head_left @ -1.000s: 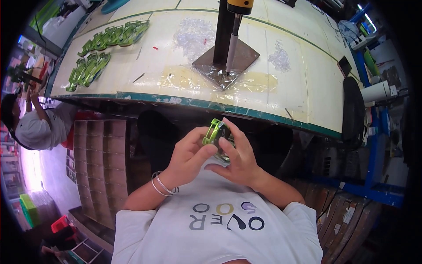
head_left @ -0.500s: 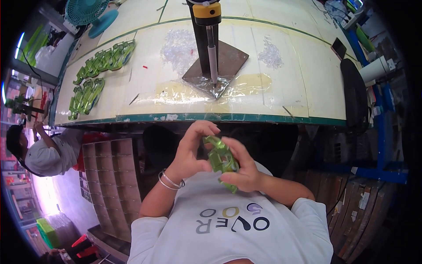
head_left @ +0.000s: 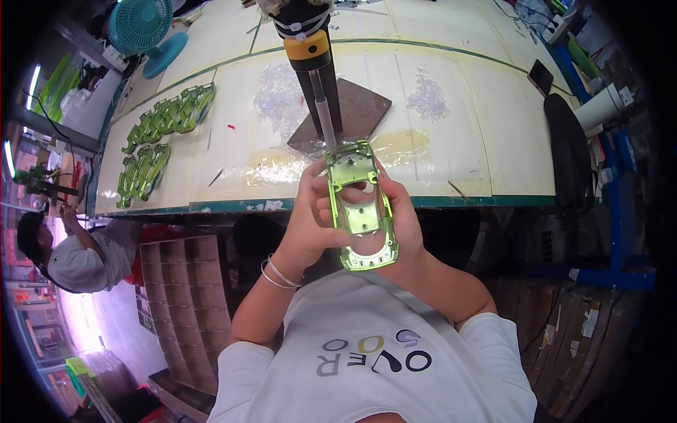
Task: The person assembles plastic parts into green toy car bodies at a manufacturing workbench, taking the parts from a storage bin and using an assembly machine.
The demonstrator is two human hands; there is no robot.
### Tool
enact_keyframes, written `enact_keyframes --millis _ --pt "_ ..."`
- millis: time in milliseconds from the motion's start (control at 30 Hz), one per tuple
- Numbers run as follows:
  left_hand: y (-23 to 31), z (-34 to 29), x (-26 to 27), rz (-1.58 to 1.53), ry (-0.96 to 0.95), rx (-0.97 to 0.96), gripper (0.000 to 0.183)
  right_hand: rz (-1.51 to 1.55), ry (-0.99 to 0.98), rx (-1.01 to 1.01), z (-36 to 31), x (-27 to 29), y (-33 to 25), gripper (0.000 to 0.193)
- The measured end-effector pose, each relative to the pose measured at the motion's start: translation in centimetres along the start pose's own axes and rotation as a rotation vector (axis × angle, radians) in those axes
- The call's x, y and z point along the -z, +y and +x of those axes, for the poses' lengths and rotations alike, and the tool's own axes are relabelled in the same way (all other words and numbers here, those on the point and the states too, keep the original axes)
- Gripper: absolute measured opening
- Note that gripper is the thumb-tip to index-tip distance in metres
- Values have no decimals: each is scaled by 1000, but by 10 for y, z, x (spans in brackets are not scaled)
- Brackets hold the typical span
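Note:
A shiny green toy car body shell [head_left: 364, 217] is held between both hands, its hollow inner side facing up. My left hand [head_left: 307, 220] closes on its left edge, thumb across the lower part. Along the right edge, my right hand [head_left: 405, 222] grips the shell, with fingers partly hidden beneath it. The shell's far end overlaps the table's front edge, close to the slim grey shaft [head_left: 326, 127] of an upright tool with a yellow collar [head_left: 307, 48]. I cannot tell whether shaft and shell touch. Under the tool lies a brown square plate [head_left: 366, 107], partly covered by clear film.
Rows of green car shells [head_left: 169, 113] lie on the table's left. Two heaps of small clear pieces [head_left: 427, 97] flank the plate. A teal fan [head_left: 143, 27] stands far left, a black chair back [head_left: 564, 144] right. Below left are a compartmented rack [head_left: 185, 296] and another person [head_left: 84, 261].
Both hands have risen toward the table with the green car shell. The shell has turned from a tilted, edge-on pose to show its open inner side.

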State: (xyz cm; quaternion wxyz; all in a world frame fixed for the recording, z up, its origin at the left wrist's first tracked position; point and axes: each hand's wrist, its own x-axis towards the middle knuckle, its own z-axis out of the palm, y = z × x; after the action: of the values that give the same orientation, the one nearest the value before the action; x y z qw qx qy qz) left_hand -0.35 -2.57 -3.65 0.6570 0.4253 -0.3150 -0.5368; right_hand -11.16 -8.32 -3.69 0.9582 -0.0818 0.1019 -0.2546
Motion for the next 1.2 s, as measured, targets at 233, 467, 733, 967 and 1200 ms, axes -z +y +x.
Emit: enact_keyframes --millis 233,467,733,967,1200 --pt "7 2 -2 34 2 -25 106 182 72 -50 -2 -15 -3 42" --pt "10 2 -4 -49 7 17 102 140 10 -4 -3 -20 -2 42" --pt "23 0 -6 -43 -35 135 100 -118 41 -3 -9 -16 0 63" --pt "27 0 -10 -63 -31 132 97 -224 175 63 -11 -15 -3 55" --pt "13 -1 -9 -95 -41 -19 97 -170 75 108 1 -9 -8 46"
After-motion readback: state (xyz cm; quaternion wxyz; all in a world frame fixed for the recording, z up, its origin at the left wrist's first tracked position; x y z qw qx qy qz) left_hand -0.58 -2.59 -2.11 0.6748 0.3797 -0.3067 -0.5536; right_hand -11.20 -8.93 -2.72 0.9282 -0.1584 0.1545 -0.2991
